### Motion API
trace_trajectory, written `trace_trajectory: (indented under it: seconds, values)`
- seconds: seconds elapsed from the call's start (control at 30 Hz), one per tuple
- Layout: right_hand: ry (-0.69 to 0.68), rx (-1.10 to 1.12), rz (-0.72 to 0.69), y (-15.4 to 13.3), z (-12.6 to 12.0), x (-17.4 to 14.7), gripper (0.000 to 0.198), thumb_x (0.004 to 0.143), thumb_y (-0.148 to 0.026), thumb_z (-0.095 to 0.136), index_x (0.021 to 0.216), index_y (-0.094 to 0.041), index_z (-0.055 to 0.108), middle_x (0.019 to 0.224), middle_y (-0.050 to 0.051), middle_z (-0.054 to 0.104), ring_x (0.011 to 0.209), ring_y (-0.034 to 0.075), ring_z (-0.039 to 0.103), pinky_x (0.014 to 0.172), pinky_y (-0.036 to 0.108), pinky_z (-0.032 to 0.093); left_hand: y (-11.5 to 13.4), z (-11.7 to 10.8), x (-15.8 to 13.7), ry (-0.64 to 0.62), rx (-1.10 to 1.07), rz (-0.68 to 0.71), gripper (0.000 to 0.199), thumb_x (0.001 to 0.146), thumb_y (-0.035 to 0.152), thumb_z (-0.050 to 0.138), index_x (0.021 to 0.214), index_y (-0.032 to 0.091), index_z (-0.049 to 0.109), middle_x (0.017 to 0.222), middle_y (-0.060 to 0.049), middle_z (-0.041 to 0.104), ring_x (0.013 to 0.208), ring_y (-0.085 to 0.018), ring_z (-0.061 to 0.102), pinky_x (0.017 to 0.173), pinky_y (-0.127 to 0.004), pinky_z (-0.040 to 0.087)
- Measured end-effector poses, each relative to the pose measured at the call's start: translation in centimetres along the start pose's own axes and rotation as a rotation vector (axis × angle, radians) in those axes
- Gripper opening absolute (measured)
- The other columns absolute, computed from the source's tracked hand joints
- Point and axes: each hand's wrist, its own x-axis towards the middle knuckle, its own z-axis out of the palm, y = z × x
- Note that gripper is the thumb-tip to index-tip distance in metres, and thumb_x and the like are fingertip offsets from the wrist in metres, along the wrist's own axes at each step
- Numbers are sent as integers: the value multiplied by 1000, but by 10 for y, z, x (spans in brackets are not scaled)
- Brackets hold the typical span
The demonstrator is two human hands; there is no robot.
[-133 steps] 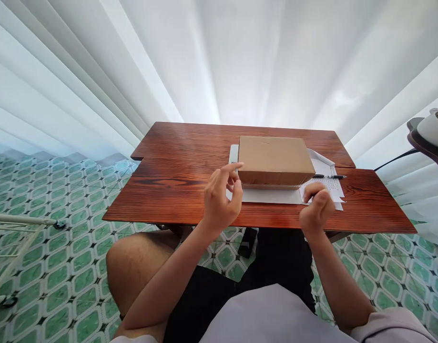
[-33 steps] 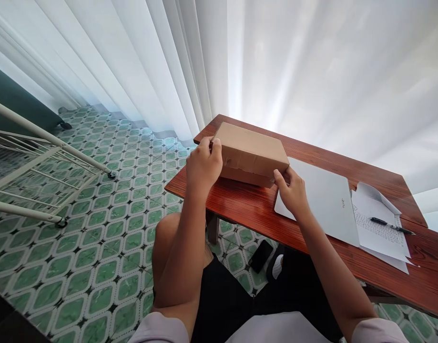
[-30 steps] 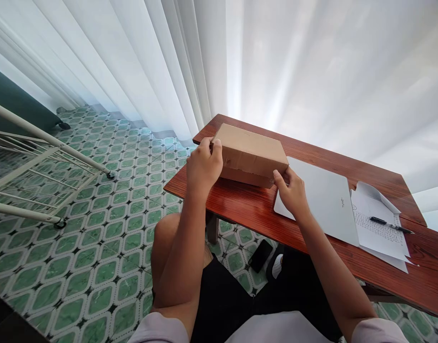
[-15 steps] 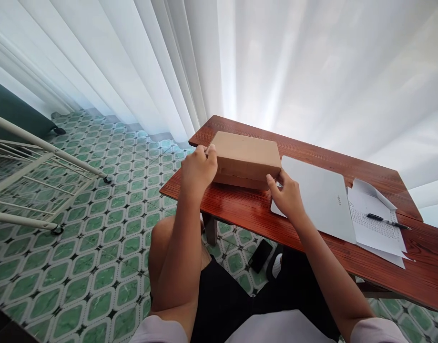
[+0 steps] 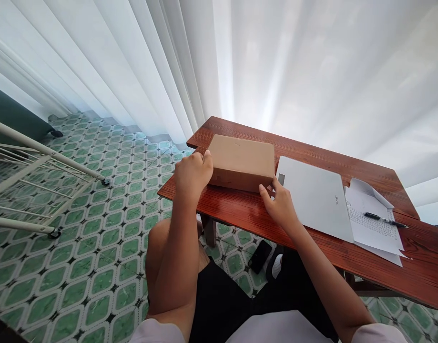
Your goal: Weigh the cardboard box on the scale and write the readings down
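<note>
A closed brown cardboard box (image 5: 243, 157) rests on the left part of the dark red wooden table (image 5: 236, 207). My left hand (image 5: 193, 174) grips its left end, thumb near the top edge and the other fingers hidden behind. At the box's lower right front corner, my right hand (image 5: 280, 200) holds on with thumb and fingertips. Just right of that hand lies a flat silver laptop (image 5: 315, 197), its lid shut.
Right of the laptop, handwritten sheets of paper (image 5: 376, 228) lie with a black pen (image 5: 385, 219) across them. A white wheeled rack (image 5: 43, 181) stands at left on the green tiled floor. White curtains (image 5: 293, 71) hang behind the table. A dark phone-like object (image 5: 259, 256) is below.
The box has come down flat onto the table; its front edge was slightly raised before. Both hands have lowered with it and stay on its ends.
</note>
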Motion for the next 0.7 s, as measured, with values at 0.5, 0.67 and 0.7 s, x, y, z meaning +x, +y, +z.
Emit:
trace_trajectory:
  seconds: [0.5, 0.67, 0.7]
  values:
    - [-36, 72, 89, 7, -33, -8, 58, 94, -41, 48, 145, -15, 50, 142, 14, 59, 131, 28, 57, 111, 47, 47, 31, -15, -25, 354, -150, 222, 58, 96, 38, 41, 150, 16, 43, 127, -15, 63, 118, -33, 56, 97, -44, 46]
    - [-24, -11, 141, 13, -80, -25, 38, 95, -40, 48, 124, -22, 68, 114, 7, 75, 109, 25, 69, 95, 40, 54, 56, -14, -49, 575, -299, 624, 48, 93, 24, 48, 140, 18, 48, 118, -8, 66, 108, -24, 58, 88, -35, 51]
    - [-19, -36, 150, 15, -90, -29, 36, 96, -41, 48, 118, -23, 70, 107, 6, 76, 103, 25, 71, 90, 38, 55, 61, -12, -54, 585, -317, 704, 48, 92, 22, 50, 140, 18, 48, 115, -7, 67, 102, -22, 59, 84, -33, 51]
